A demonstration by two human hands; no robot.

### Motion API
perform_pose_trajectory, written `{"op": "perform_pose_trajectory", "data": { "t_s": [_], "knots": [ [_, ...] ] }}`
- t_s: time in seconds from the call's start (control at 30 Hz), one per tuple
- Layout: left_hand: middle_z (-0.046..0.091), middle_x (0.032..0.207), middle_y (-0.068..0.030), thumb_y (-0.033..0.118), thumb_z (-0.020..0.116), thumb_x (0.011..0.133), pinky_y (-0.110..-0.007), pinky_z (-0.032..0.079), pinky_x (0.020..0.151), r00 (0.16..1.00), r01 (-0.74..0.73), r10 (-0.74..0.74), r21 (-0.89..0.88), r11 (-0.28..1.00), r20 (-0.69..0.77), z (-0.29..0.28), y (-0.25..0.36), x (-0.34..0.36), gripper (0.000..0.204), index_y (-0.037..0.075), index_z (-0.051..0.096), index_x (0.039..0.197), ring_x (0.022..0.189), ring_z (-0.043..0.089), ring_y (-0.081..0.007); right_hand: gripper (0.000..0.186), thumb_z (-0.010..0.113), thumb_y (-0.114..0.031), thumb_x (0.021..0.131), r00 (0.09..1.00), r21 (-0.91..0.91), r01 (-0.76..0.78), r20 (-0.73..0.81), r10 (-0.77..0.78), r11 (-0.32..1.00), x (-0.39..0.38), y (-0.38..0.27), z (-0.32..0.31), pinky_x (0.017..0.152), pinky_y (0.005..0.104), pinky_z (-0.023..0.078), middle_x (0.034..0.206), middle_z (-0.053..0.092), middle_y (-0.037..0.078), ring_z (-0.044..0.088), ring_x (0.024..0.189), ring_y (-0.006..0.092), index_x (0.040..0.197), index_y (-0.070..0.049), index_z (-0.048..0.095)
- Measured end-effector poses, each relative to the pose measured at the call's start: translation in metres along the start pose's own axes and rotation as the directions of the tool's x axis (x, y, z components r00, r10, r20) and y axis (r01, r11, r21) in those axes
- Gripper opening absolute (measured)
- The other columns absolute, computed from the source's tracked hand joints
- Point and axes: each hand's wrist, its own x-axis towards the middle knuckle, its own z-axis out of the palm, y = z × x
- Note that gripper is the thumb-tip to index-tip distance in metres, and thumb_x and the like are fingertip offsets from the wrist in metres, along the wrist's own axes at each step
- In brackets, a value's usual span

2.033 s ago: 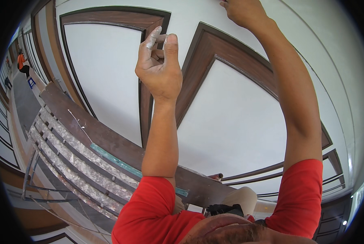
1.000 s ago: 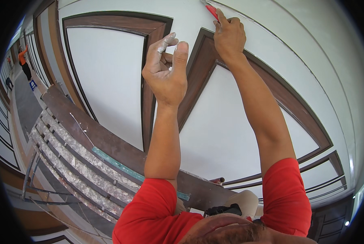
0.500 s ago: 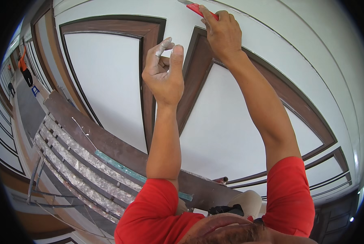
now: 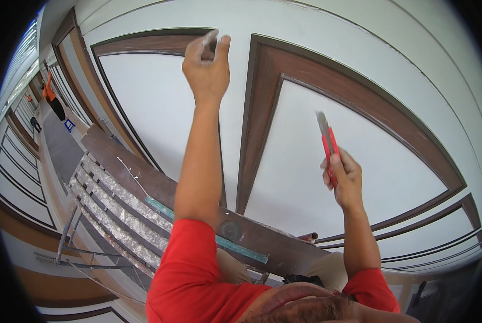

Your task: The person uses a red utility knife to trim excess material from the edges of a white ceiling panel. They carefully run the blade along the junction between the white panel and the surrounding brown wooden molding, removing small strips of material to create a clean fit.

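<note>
My right hand grips a red utility knife, its blade extended and pointing up. It is held in front of the white right-hand wall panel, apart from the brown moulding around that panel. My left hand is raised by the upper right corner of the left panel's brown moulding. Whitish paste coats its fingers, and a gap shows between thumb and forefinger with nothing seen in it. Whether this hand touches the wall I cannot tell.
Below me runs a plank platform of paint-splattered slats, beside a brown board with a green strip on it. A metal frame supports its left end. Farther left, a person in orange stands near a blue stool.
My right hand has come down from the top of the moulding with the knife, to in front of the right panel. My left hand has risen slightly leftward, its thumb and forefinger still apart.
</note>
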Motion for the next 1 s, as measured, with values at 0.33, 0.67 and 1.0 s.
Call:
{"op": "perform_pose_trajectory", "data": {
  "t_s": [0.33,0.67,1.0],
  "knots": [
    [0.071,0.108,-0.0232,0.033,0.081,0.086,-0.044,0.052,0.093,0.934,-0.344,0.345,0.494,0.798,0.091,0.056,-0.029,0.113,0.038,-0.001,0.076,0.102,0.104,0.067,-0.0402,0.043,0.057,-0.032,0.107,0.982,0.173,-0.174,-0.050,0.185,0.969,-0.055,0.087,-0.043,0.044,0.0218,0.037,0.083,0.063,0.005,0.053,0.055,0.0085,0.133,0.002,0.061],
    [0.074,0.108,-0.0174,0.050,0.079,0.079,-0.040,0.054,0.095,0.983,-0.168,0.069,0.681,0.713,0.170,0.068,-0.003,0.126,0.059,0.005,0.076,0.117,0.103,0.070,-0.0329,0.043,0.057,-0.030,0.107,0.979,0.176,-0.147,-0.114,0.168,0.973,-0.058,0.075,-0.064,0.047,0.0208,0.039,0.085,0.063,0.004,0.052,0.057,0.0063,0.136,0.002,0.060],
    [0.077,0.109,-0.0140,0.057,0.079,0.071,-0.039,0.054,0.098,0.988,-0.025,-0.080,0.648,0.761,0.132,0.069,-0.022,0.151,0.068,0.009,0.076,0.120,0.108,0.071,-0.0303,0.044,0.057,-0.031,0.107,0.981,0.195,-0.107,-0.138,0.136,0.975,-0.060,0.069,-0.064,0.047,0.0206,0.038,0.085,0.062,0.003,0.052,0.057,0.0055,0.136,0.001,0.060]
  ]
}}
